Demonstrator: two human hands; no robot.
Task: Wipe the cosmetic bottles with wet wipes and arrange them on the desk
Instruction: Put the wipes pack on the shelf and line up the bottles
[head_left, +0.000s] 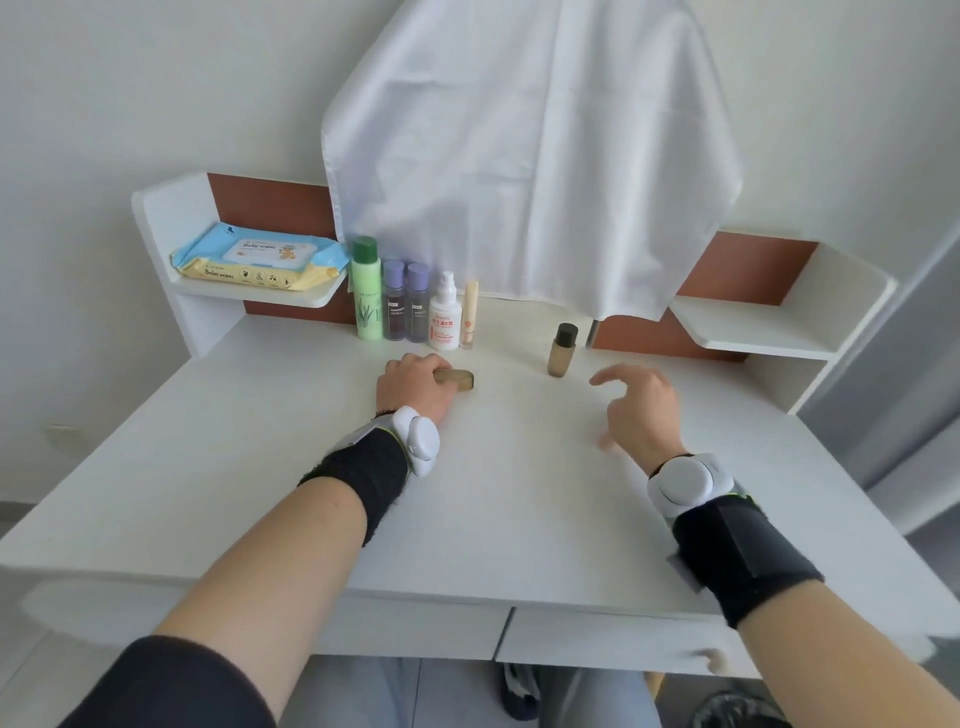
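Observation:
My left hand (415, 387) grips a small tan bottle (460, 378) that lies on its side on the white desk (260, 467). My right hand (636, 408) hovers above the desk with loose, spread fingers and holds nothing. A tan foundation bottle (561, 351) with a dark cap stands just beyond it. Along the back stand a green bottle (367, 291), two purple-capped bottles (406, 304), a white spray bottle (445, 314) and a slim beige tube (470, 314). Packs of baby wipes (260, 257) lie on the left shelf.
A white cloth (519, 156) hangs over the middle of the desk's back. Small white shelves (769, 327) flank the desk on both sides. A drawer front (623, 644) runs along the near edge.

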